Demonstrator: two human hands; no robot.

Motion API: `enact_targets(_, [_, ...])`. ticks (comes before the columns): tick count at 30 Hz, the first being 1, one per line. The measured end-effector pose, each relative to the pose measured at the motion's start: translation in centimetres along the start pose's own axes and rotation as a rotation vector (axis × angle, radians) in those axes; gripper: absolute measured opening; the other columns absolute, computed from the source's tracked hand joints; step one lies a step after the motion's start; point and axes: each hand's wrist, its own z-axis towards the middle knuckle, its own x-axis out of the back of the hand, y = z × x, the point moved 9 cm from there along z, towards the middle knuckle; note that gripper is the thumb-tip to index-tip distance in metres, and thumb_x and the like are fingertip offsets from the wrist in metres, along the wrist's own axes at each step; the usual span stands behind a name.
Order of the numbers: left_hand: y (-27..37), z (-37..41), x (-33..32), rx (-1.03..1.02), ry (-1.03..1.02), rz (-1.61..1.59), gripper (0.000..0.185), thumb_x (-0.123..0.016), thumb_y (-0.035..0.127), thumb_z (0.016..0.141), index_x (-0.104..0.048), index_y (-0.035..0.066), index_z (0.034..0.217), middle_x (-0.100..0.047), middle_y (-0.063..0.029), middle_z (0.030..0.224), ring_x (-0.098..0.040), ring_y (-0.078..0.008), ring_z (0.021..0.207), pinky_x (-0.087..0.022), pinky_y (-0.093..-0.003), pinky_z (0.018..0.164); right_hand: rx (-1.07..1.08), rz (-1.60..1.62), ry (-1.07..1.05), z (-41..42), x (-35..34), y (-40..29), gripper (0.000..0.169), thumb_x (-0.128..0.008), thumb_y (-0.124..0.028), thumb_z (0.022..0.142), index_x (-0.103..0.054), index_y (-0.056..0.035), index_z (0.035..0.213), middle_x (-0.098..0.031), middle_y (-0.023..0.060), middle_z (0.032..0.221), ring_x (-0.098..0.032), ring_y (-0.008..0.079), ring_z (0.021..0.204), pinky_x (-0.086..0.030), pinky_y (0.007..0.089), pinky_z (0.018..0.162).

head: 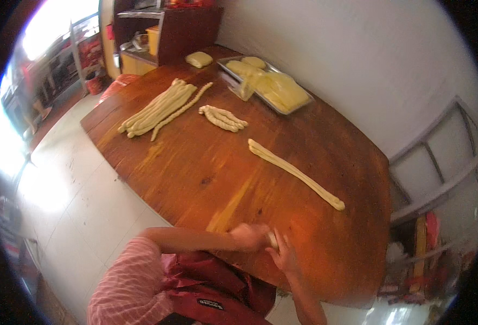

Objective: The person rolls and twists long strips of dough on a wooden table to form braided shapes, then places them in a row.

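Note:
Close to the table's near edge, my hands meet around a small pale piece of dough (272,240). My right hand (283,254) grips it between the thumb and fingers. My left hand (250,237) is blurred and presses up close to the same piece, so its grip is unclear. Most of the dough is covered by the fingers. Beyond my hands, a long doubled dough strand (296,174) lies slantwise on the wooden table (190,183). Further off is a short bundle of twisted dough (222,118).
A row of dough ropes (158,109) lies at the far left, with a thin single rope (182,110) beside it. By the wall, a metal tray (278,109) holds plastic-covered dough (283,91). A dough block (199,59) sits near the shelf unit (186,36). A metal rack (438,195) stands right.

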Motion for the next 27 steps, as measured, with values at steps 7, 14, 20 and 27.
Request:
enact_targets(7, [-24.8,-3.5,16.1,0.104,1.198,-1.132,0.049,-0.038,0.04,0.099,-0.037,0.007,0.135,-0.049,-0.0131,0.123,-0.049,-0.0239,0.112,-0.041,-0.0391,0.094,-0.1,0.321,0.33,7.1,6.0,2.8,0.06,-0.059,-0.037,0.093,-0.04,-0.0043,0.139,-0.048,0.0192,0.129,-0.051,0.0315,0.116,-0.043,0.0399,0.096])
enact_targets(14, [-21.9,-2.3,16.3,0.432,1.049,0.002,0.063,-0.045,0.034,0.097,-0.021,0.006,0.147,-0.031,-0.0186,0.148,-0.03,-0.0334,0.136,-0.026,-0.0435,0.111,-0.428,-0.283,0.717,3.6,8.5,22.3,0.054,-0.063,-0.022,0.088,-0.043,-0.0023,0.135,-0.043,0.0201,0.137,-0.038,0.0385,0.128,-0.032,0.0483,0.106])
enact_targets(20, [-21.7,-1.5,16.0,0.529,0.927,0.038,0.062,-0.051,0.032,0.095,-0.026,0.007,0.146,-0.035,-0.0163,0.145,-0.035,-0.0325,0.133,-0.027,-0.0458,0.11,-0.573,-0.519,0.576,7.7,9.3,26.1,0.051,-0.067,-0.018,0.083,-0.049,-0.0013,0.128,-0.05,0.0182,0.128,-0.042,0.0377,0.123,-0.034,0.0493,0.103])
enact_targets(27, [-21.6,-0.8,15.4,0.437,0.951,0.244,0.065,-0.06,0.032,0.089,-0.032,0.007,0.142,-0.037,-0.0154,0.144,-0.036,-0.0326,0.132,-0.029,-0.0477,0.108,-0.623,-0.47,0.612,8.8,9.4,25.0,0.035,-0.069,-0.011,0.078,-0.061,-0.0054,0.111,-0.056,0.0145,0.1,-0.053,0.033,0.099,-0.041,0.0457,0.092])
